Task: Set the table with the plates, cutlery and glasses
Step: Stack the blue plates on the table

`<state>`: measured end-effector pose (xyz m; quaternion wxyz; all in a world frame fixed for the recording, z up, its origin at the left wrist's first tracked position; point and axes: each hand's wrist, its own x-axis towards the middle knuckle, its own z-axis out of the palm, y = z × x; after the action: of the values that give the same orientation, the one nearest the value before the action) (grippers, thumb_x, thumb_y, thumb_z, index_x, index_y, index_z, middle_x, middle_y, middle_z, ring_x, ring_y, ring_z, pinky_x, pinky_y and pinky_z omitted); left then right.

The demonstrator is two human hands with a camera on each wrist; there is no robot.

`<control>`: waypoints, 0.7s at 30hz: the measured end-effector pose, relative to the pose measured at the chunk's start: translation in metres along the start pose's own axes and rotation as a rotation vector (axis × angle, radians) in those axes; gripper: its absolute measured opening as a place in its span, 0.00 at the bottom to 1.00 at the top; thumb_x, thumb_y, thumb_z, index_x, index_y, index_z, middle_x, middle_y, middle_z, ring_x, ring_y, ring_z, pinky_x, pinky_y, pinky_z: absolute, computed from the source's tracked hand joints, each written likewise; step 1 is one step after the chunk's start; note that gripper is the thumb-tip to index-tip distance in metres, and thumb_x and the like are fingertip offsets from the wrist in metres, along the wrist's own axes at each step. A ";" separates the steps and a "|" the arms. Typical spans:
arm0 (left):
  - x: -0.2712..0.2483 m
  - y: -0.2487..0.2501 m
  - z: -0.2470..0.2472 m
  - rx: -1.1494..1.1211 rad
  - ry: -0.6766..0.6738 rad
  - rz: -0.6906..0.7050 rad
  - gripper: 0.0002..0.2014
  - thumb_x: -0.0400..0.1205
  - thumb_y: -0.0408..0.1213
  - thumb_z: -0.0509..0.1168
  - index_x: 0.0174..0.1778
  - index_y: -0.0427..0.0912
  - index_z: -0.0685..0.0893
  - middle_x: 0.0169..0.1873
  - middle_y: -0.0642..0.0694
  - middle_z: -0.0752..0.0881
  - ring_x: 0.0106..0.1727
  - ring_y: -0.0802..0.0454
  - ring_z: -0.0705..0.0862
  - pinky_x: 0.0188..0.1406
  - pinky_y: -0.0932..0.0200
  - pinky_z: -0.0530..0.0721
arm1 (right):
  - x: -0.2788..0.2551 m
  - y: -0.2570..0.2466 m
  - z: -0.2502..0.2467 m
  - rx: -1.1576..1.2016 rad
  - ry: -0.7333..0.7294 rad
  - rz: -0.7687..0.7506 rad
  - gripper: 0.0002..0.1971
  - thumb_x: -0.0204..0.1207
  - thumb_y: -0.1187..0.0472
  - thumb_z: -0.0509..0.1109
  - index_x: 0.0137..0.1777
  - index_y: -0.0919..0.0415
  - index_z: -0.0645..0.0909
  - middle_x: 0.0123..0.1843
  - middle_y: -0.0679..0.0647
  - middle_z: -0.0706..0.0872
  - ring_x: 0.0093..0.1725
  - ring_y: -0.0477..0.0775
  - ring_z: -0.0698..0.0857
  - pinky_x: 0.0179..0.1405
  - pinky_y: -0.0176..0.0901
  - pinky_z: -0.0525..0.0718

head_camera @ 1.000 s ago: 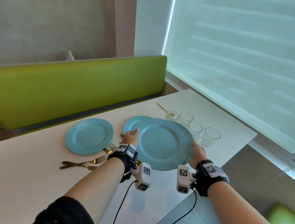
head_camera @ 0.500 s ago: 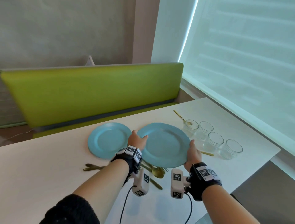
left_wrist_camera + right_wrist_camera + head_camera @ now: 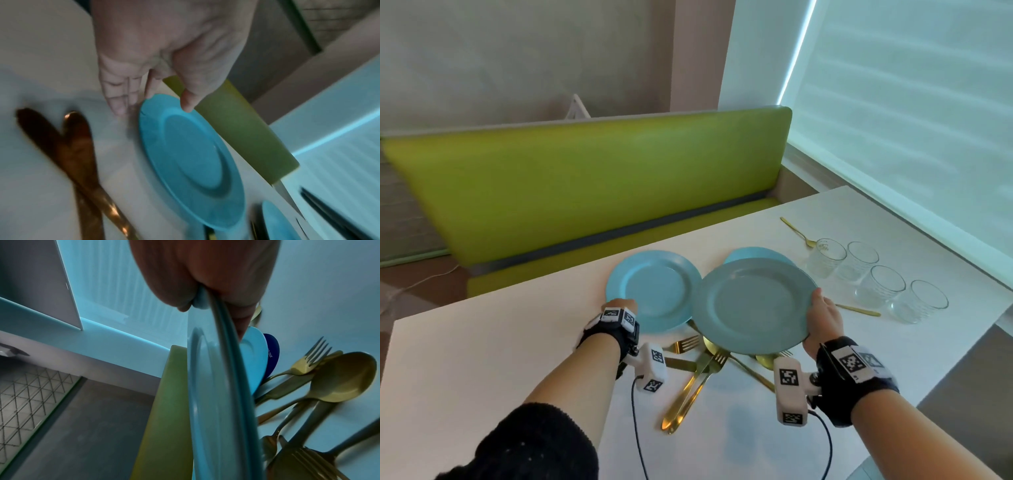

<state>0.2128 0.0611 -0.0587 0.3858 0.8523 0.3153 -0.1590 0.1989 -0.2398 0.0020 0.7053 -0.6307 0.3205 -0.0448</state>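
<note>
Gripping a raised blue plate [image 3: 753, 305] by its right rim, the right hand [image 3: 823, 320] pinches the edge, thumb above and fingers under, judging by the right wrist view; it may be two stacked plates, hard to tell. The plate hangs above the gold cutlery [image 3: 698, 373] heaped on the white desk [image 3: 482, 359], probably lifted to free the pieces beneath. The left hand [image 3: 621, 306] sits at the near rim of the left plate [image 3: 654, 289], which lies flat on the desk; fingers relaxed, thumb over the rim, contact uncertain. A third plate [image 3: 753, 253] lies partly hidden behind the raised one. Four glasses [image 3: 876, 277] stand clustered far right, well apart from any place setting, not yet distributed. A loose spoon [image 3: 796, 231] lies beyond them.
</note>
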 end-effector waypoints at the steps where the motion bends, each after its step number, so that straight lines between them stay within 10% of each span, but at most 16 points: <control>1: 0.001 -0.005 -0.002 0.012 -0.030 -0.023 0.14 0.84 0.31 0.55 0.63 0.34 0.79 0.62 0.36 0.83 0.61 0.40 0.83 0.64 0.54 0.79 | -0.002 0.001 0.000 0.014 0.006 -0.003 0.19 0.87 0.53 0.52 0.66 0.66 0.75 0.52 0.59 0.82 0.40 0.54 0.81 0.41 0.47 0.81; 8: 0.019 -0.019 -0.011 -0.122 -0.096 0.038 0.08 0.81 0.33 0.59 0.53 0.38 0.79 0.57 0.35 0.84 0.53 0.43 0.83 0.49 0.62 0.77 | -0.019 0.000 0.003 0.033 0.055 -0.022 0.15 0.87 0.53 0.51 0.60 0.62 0.75 0.39 0.53 0.80 0.35 0.51 0.79 0.33 0.43 0.77; 13: 0.028 -0.003 -0.011 -0.569 0.014 -0.091 0.22 0.85 0.45 0.52 0.64 0.31 0.78 0.61 0.30 0.84 0.57 0.33 0.84 0.61 0.42 0.83 | -0.027 -0.008 0.009 0.043 0.018 -0.003 0.20 0.87 0.51 0.53 0.66 0.64 0.75 0.46 0.56 0.83 0.39 0.54 0.81 0.35 0.44 0.80; 21: -0.006 0.018 -0.034 -0.826 0.204 0.003 0.21 0.86 0.41 0.51 0.66 0.28 0.73 0.64 0.29 0.80 0.64 0.33 0.80 0.61 0.45 0.78 | -0.040 -0.032 0.034 0.071 -0.007 -0.022 0.21 0.85 0.49 0.56 0.66 0.64 0.75 0.55 0.58 0.80 0.47 0.59 0.82 0.53 0.54 0.80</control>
<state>0.2209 0.0751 -0.0239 0.6621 0.6379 0.3877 0.0663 0.1955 -0.1981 0.0469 0.7278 -0.6091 0.3090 -0.0617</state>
